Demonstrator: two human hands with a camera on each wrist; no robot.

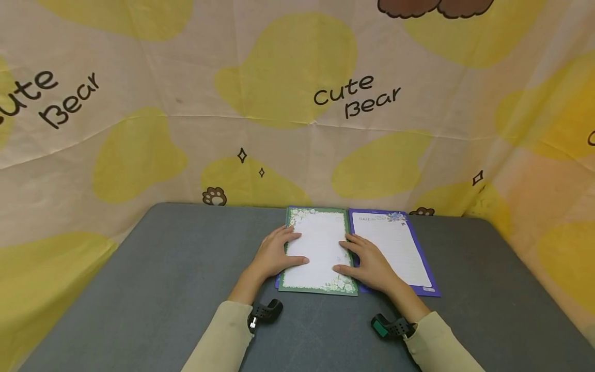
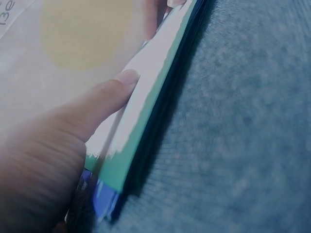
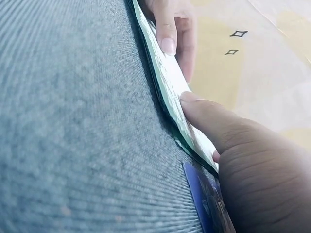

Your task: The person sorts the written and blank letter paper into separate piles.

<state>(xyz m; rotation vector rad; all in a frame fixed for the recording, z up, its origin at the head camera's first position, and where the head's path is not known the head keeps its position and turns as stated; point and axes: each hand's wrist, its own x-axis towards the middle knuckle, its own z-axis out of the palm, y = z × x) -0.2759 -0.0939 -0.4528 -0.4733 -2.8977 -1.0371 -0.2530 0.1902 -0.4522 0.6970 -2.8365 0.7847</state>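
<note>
Left hand (image 1: 274, 253), right hand (image 1: 371, 262): fingers apart, on green sheet (image 1: 318, 248). Purple sheet (image 1: 392, 250) just beside, both near worktop's (image 1: 139, 289) far edge. Cloth (image 1: 288, 67): "Cute Bear".

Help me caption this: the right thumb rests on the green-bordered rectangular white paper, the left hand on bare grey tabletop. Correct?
The left hand isn't on bare tabletop: its thumb rests on the green-bordered paper too, as the head view shows.
</note>
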